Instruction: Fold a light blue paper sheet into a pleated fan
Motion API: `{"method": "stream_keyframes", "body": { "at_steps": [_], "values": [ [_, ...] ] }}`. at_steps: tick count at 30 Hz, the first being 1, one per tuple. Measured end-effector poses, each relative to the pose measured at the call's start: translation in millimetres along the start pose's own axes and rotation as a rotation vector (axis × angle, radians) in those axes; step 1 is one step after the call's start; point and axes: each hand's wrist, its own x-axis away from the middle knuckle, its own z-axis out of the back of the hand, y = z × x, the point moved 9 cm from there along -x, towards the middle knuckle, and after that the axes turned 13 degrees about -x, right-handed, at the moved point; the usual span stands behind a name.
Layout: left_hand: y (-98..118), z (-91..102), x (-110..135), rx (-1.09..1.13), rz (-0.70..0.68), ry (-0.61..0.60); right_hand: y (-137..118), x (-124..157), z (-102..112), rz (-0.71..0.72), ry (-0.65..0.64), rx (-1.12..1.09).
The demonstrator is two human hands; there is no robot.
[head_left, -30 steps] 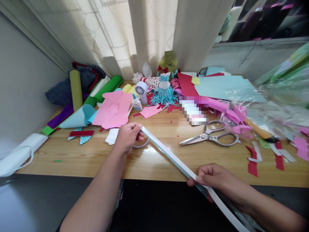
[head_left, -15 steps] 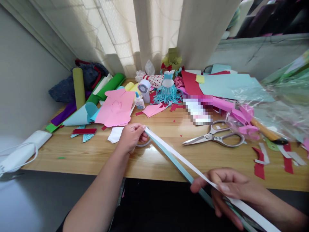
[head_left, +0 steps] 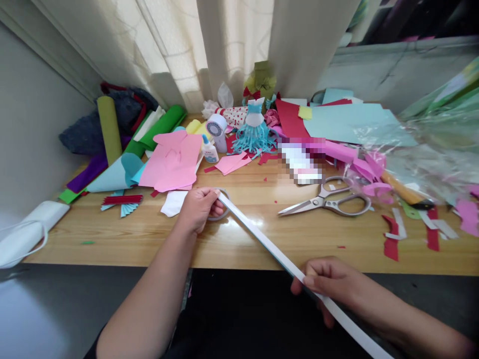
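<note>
My left hand [head_left: 198,207] is closed, pinching the far end of a long paper strip [head_left: 264,239] between thumb and fingers. The strip is white on top, with a thin pale blue edge showing beneath. It slants down to my right hand [head_left: 329,281], whose thumb presses on the white face while the fingers curl underneath. Beyond that hand the strip runs out of the bottom of the view. A ring that looks like a tape roll [head_left: 224,212] lies on the table, partly hidden by my left hand. Scissors [head_left: 318,202] rest on the wood, blades pointing left.
Pink paper [head_left: 172,162], a glue bottle [head_left: 210,151] and a small fan [head_left: 217,130] stand toward the back. A blue fringed paper dress [head_left: 254,129] is beside them. Red and white scraps [head_left: 391,239] and clear plastic wrap [head_left: 419,129] lie at the right. A power strip [head_left: 33,232] is at left.
The white and pale blue layers, spread apart before, now lie almost together. My right hand has moved up and left along the strip and closed on it; the view has shifted slightly.
</note>
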Motion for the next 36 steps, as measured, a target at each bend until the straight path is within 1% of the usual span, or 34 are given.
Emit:
{"method": "stream_keyframes", "body": {
  "at_steps": [4, 9, 15, 22, 28, 36],
  "values": [
    [-1.8, -1.8, -0.3, 0.002, 0.008, -0.003, 3.6, -5.4, 1.5, -0.039, 0.029, 0.045],
    [-2.7, -2.0, -1.9, -0.008, 0.022, -0.021, 4.0, -10.7, 4.4, -0.068, 0.113, 0.082],
    [-2.7, -3.6, -2.3, -0.042, 0.042, -0.093, -2.4, -17.0, 8.0, -0.033, 0.166, 0.263],
    [-2.1, -4.1, -6.1, -0.11, 0.042, -0.147, -1.1, -21.7, 9.6, -0.022, 0.201, 0.327],
    [-2.9, -2.0, -11.3, -0.266, -0.006, -0.157, 0.2, -21.9, 9.3, -0.043, 0.221, 0.358],
    [3.5, 0.5, -13.9, -0.553, -0.148, -0.063, -4.9, -22.8, 7.7, -0.054, 0.237, 0.403]
  ]
}}
